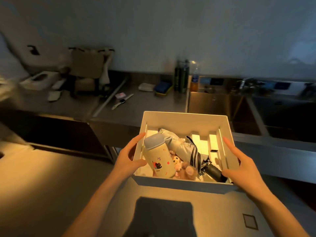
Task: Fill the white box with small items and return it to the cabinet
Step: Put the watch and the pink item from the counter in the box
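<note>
I hold the white box off the counter, in front of me, with both hands. My left hand grips its left wall, thumb over the rim and inside. My right hand grips the right wall the same way, index finger stretched along the rim. Inside lie a cream bottle with a blue lid and stickers, a folded grey umbrella with dark stripes and a small plush toy. White cardboard dividers show at the box's back right.
Behind the box runs a steel counter with a wristwatch, a sponge, a dark bottle, a drink bottle, a tissue box and a bag. A steel sink lies at the right. A dark mat lies below.
</note>
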{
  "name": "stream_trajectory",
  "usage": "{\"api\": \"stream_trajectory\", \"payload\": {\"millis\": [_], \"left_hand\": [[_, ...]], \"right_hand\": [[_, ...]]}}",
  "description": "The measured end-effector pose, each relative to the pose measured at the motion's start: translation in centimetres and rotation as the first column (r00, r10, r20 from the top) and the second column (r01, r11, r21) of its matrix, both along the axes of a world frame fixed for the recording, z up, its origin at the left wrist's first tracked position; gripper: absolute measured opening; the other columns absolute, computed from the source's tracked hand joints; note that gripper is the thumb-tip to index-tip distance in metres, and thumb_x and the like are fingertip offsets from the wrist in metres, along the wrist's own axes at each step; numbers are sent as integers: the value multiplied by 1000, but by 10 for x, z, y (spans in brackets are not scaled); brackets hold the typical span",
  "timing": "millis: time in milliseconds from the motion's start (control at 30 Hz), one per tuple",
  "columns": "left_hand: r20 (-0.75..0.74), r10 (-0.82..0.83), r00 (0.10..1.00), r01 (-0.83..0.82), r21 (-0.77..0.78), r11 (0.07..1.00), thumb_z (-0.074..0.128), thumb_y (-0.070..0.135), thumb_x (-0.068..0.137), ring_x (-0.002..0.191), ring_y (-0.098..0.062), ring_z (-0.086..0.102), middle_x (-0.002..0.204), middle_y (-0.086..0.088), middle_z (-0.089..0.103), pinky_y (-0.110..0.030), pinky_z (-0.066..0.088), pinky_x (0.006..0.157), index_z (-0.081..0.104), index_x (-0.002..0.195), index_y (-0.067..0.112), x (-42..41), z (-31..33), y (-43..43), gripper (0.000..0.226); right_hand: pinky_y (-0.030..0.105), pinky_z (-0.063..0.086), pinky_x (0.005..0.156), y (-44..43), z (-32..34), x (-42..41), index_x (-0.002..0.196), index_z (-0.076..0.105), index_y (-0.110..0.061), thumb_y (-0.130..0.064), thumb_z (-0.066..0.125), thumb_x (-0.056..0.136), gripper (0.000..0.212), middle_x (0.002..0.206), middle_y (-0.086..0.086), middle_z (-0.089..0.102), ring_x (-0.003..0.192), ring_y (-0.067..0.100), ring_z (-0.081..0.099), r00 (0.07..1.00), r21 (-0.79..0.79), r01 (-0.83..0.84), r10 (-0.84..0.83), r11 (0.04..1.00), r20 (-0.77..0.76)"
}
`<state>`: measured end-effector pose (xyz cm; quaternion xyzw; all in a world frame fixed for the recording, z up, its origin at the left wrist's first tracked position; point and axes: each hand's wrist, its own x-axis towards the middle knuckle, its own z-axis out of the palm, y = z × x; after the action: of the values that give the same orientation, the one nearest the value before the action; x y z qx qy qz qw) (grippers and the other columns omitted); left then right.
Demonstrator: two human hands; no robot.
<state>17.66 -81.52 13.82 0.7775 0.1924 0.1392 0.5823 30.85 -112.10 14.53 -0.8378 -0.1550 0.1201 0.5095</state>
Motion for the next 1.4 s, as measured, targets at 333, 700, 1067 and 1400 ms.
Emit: {"api": "stream_trajectory", "payload": {"millis": [333, 700, 1067, 1400], "left_hand": [[-70, 184, 980, -188, -55, 981, 72, -8, 74, 116, -3, 39, 118, 39, 37, -15, 48, 65, 45, 119, 63, -12, -28, 167, 88], [-134, 245, 960, -258, -94, 961, 72, -9, 74, 100, 5, 46, 118, 32, 41, -9, 46, 53, 46, 115, 68, 48, -48, 292, 91], [-121, 167, 979, -184, -151, 971, 69, -12, 75, 102, 2, 52, 115, 34, 44, -22, 55, 65, 46, 122, 65, 210, -51, 395, 93], [-108, -18, 994, -7, -231, 973, 65, -15, 74, 107, -1, 59, 124, 23, 52, -23, 56, 72, 47, 127, 55, 334, -76, 442, 89]], "right_hand": [[17, 53, 55, 190, -32, 37, 140, 31, -52, 14, 69, 72, 102, 147, 0, 37, 106, 23, 56, 984, 3, -173, 173, 985, -46], [16, 55, 65, 324, -44, 107, 141, 31, -49, 16, 69, 71, 103, 148, -2, 35, 124, 19, 40, 975, -9, -196, 193, 981, -109], [38, 60, 66, 419, -63, 249, 141, 32, -51, 17, 66, 71, 104, 148, 2, 41, 78, 18, 67, 986, 75, -138, 144, 988, -78], [13, 53, 57, 449, -86, 341, 139, 31, -56, 13, 69, 72, 103, 128, -7, 48, 86, 6, 62, 990, 18, -4, 6, 1000, -139]]}}
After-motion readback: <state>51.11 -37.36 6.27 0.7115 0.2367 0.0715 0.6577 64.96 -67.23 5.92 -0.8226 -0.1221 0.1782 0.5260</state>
